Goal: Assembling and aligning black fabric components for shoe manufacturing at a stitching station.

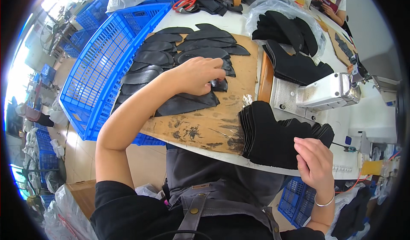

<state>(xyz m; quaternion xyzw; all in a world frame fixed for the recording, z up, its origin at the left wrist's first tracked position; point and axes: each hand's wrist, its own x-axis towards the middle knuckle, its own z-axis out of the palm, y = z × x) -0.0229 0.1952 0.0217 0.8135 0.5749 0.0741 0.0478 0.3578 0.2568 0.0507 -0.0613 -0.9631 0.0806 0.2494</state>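
Curled fingers close my left hand (199, 75) over the dark, shiny curved pieces (213, 45) laid in overlapping rows on a cardboard sheet (243, 84). Something small and glinting shows by its fingertips, too hidden to name. At the table's front edge lies a stack of black fabric pieces (273, 133), cut to a curved outline. My right hand (315, 161) rests against the stack's right part, its fingers stretched out and touching the top piece, the thumb apart from them. A thin bracelet (325, 200) circles my right wrist.
A white machine arm (329, 92) stands right of the cardboard, with more black pieces (294, 64) behind it. Blue crates (106, 60) flank the table's left. Red-handled scissors (186, 3) lie at the back. Another person (335, 5) sits at the far right.
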